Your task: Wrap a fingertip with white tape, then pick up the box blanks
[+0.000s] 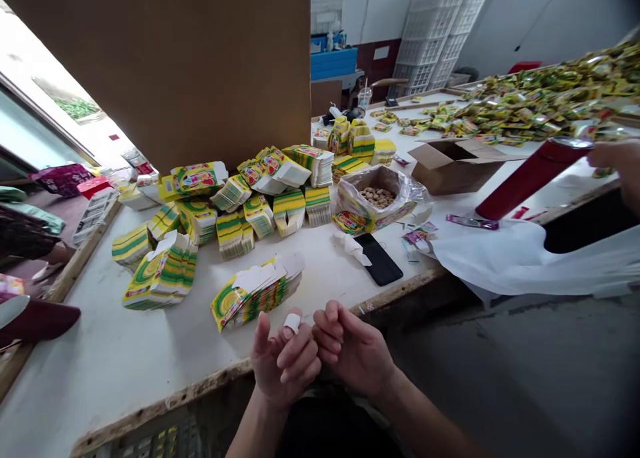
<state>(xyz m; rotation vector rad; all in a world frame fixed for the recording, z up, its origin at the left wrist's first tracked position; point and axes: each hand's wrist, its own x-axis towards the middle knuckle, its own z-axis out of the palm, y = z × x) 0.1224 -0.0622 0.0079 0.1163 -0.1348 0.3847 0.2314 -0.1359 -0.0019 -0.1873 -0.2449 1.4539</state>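
Just over the table's front edge, my left hand [286, 366] is half curled, its thumb standing apart from the fingers. One of its fingers wears a white wrap [293, 322]. Close beside it, my right hand [356, 353] has its fingers bent in together, with nothing visible in them. Nearest to both hands lies a fanned stack of flat yellow-green cartons [260, 290]. A second carton stack [163, 275] leans to the left, and several more bundles [260, 215] are piled behind. A black phone [383, 261] with a crumpled tissue [353, 249] lies right of the stacks.
An open plastic-lined bag of nuts [379, 197] stands behind the phone. Farther right are an open cardboard box [455, 171], a tilted red flask [530, 181], white plastic sheeting [505, 258] and a heap of small packets [560, 98]. A large brown board [200, 65] rises behind. People's arms show at both sides.
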